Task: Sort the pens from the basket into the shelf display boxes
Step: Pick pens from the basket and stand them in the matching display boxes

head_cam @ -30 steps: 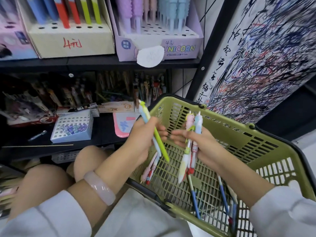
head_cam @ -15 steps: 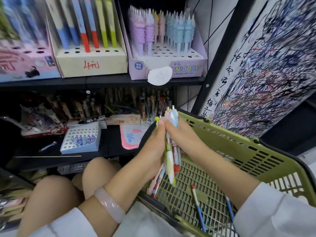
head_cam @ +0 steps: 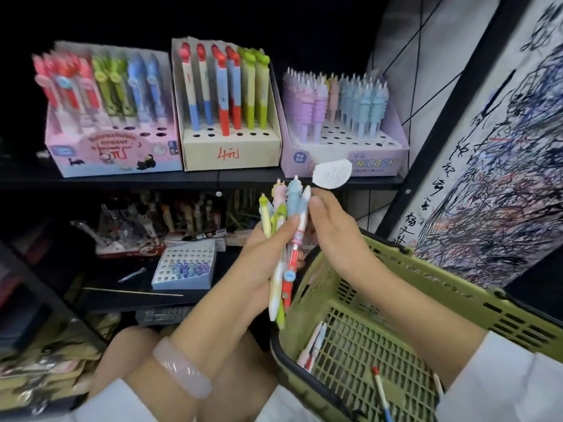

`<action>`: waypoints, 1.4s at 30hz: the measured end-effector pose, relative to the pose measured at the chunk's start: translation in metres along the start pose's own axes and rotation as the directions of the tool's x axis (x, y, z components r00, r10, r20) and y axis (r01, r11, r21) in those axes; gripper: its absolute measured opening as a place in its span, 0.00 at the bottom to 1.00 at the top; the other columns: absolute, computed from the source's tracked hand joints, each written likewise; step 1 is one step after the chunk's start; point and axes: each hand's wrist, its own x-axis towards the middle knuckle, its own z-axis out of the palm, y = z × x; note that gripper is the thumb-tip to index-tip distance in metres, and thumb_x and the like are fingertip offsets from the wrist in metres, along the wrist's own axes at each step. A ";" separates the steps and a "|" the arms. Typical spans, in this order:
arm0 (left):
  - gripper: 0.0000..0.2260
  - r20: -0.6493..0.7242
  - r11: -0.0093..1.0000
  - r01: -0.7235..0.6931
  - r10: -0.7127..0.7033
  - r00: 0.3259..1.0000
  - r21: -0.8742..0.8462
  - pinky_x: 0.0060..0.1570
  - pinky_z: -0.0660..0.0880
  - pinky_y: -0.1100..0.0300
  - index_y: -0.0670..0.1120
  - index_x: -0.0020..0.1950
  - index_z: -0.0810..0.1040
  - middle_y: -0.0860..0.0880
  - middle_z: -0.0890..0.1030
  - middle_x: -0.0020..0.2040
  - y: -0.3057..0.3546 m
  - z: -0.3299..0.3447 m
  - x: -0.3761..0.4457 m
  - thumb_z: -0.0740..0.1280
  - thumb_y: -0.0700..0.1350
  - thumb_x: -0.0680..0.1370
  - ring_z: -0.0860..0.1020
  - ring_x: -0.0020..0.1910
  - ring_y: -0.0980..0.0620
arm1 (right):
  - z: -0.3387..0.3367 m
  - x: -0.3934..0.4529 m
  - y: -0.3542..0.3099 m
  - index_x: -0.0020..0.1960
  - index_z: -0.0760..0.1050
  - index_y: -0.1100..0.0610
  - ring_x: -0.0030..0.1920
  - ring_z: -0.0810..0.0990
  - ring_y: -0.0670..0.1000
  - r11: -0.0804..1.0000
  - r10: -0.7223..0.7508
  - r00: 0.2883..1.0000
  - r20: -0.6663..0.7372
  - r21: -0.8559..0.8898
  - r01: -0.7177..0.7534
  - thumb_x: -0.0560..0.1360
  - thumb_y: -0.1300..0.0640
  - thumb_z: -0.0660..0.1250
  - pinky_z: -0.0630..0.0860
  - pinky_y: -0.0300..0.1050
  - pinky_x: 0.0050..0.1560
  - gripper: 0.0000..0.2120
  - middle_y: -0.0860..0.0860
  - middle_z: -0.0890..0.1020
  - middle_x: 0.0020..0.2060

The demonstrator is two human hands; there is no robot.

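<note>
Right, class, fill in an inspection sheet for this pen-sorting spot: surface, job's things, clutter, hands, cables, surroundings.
Surface: black upper shelf carrying three display boxes; darker lower shelf beneath.
Job's things: bunch of novelty pens held upright; olive green plastic basket with a few pens left inside; lilac unicorn display box; beige cardboard display box; pink display box.
Clutter: pale blue perforated pen tray and a loose pen on the lower shelf.
Hands: left hand grips the bunch; right hand touches the bunch near its tops.
Cables: nothing seen.
Surroundings: scribble-covered white test board at right.
</note>
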 end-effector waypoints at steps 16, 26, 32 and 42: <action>0.04 -0.149 0.990 -0.136 0.139 0.979 0.030 0.26 0.75 0.65 0.43 0.46 0.76 0.50 0.81 0.30 0.070 -0.078 -0.027 0.64 0.43 0.77 0.79 0.27 0.55 | 0.044 0.032 -0.058 0.51 0.78 0.62 0.38 0.76 0.56 0.279 -0.749 0.513 0.420 -0.503 0.818 0.73 0.63 0.61 0.73 0.47 0.31 0.10 0.56 0.79 0.42; 0.10 -0.201 0.948 -0.273 0.303 0.932 0.163 0.29 0.73 0.61 0.47 0.55 0.77 0.48 0.80 0.38 0.085 -0.100 -0.025 0.69 0.42 0.74 0.74 0.29 0.55 | 0.093 0.051 -0.099 0.40 0.69 0.57 0.25 0.77 0.44 0.941 -0.071 0.988 0.136 0.337 0.022 0.73 0.58 0.70 0.78 0.38 0.28 0.10 0.54 0.76 0.32; 0.12 -0.239 0.928 -0.300 0.350 0.906 0.221 0.31 0.71 0.60 0.47 0.57 0.75 0.47 0.82 0.42 0.096 -0.122 -0.026 0.69 0.40 0.74 0.72 0.28 0.54 | 0.096 0.072 -0.118 0.43 0.71 0.57 0.28 0.77 0.44 0.926 -0.150 0.982 0.116 0.366 0.098 0.78 0.54 0.63 0.77 0.39 0.31 0.08 0.52 0.77 0.32; 0.14 -0.313 0.917 -0.339 0.391 0.865 0.209 0.29 0.74 0.63 0.45 0.57 0.76 0.46 0.84 0.42 0.123 -0.145 -0.024 0.70 0.43 0.72 0.73 0.27 0.56 | 0.101 0.112 -0.157 0.45 0.74 0.55 0.31 0.79 0.44 0.894 -0.302 0.933 0.194 0.398 0.207 0.78 0.56 0.62 0.77 0.37 0.34 0.05 0.50 0.79 0.34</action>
